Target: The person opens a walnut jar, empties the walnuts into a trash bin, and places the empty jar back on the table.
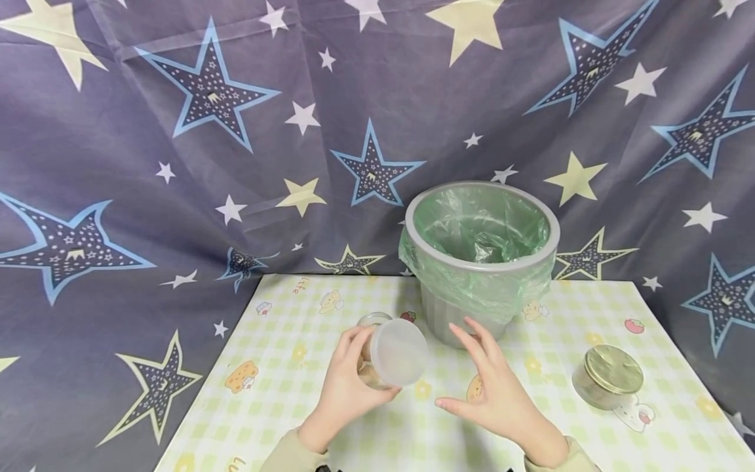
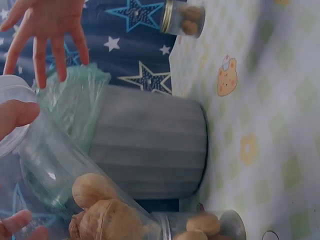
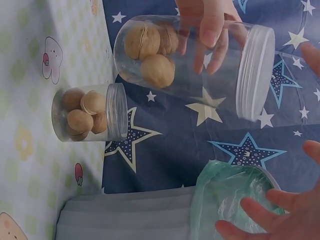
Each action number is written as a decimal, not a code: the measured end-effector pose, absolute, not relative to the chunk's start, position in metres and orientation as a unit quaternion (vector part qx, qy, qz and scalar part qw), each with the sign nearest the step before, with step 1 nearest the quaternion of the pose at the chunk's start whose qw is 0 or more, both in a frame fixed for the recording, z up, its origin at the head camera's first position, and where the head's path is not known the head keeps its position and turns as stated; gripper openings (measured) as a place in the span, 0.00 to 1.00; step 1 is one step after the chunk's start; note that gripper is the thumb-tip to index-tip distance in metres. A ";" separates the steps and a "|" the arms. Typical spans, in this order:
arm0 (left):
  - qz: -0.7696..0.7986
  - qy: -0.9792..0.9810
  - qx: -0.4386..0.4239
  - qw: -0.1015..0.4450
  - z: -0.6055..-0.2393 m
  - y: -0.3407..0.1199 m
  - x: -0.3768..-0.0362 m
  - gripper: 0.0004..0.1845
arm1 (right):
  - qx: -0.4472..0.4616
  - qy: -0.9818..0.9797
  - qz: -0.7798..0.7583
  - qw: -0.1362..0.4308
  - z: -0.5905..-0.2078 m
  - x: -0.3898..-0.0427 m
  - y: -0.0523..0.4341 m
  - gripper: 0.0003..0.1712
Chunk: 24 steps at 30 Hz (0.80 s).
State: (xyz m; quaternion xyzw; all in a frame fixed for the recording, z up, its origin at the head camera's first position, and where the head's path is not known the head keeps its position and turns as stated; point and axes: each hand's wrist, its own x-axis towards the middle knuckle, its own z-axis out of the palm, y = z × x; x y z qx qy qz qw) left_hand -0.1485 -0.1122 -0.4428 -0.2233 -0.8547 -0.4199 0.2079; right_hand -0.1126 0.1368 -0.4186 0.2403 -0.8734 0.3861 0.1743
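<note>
My left hand [image 1: 348, 383] grips a tall clear jar [image 3: 185, 92] with a white screw lid [image 1: 400, 353], holding it tilted above the table. Several walnuts [image 3: 158, 70] lie at its bottom end. My right hand [image 1: 495, 393] is spread to the right of the lid, fingers apart, touching nothing. Behind the held jar stands a smaller clear jar [image 3: 90, 114] of walnuts with a silver-looking lid, mostly hidden in the head view. A short jar with a gold lid [image 1: 613, 369] stands at the right; the left wrist view shows walnut-like brown pieces [image 2: 190, 20] in it.
A grey bin [image 1: 439, 308] lined with a green plastic bag [image 1: 501, 288] stands at the back of the table, beyond my right hand. The table has a green-and-white checked cloth [image 1: 283, 406]. A dark star-patterned curtain [image 1: 318, 242] hangs behind.
</note>
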 end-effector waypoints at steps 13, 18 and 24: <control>-0.264 -0.874 -0.294 0.284 -0.443 -0.091 -0.142 0.52 | 0.256 -0.870 0.397 0.141 -0.417 -0.110 0.131 0.58; -0.227 -0.877 -0.306 0.294 -0.445 -0.085 -0.141 0.51 | 0.267 -0.873 0.376 0.158 -0.421 -0.111 0.129 0.59; -0.183 -0.882 -0.311 0.304 -0.446 -0.080 -0.139 0.51 | 0.276 -0.870 0.368 0.178 -0.425 -0.111 0.123 0.58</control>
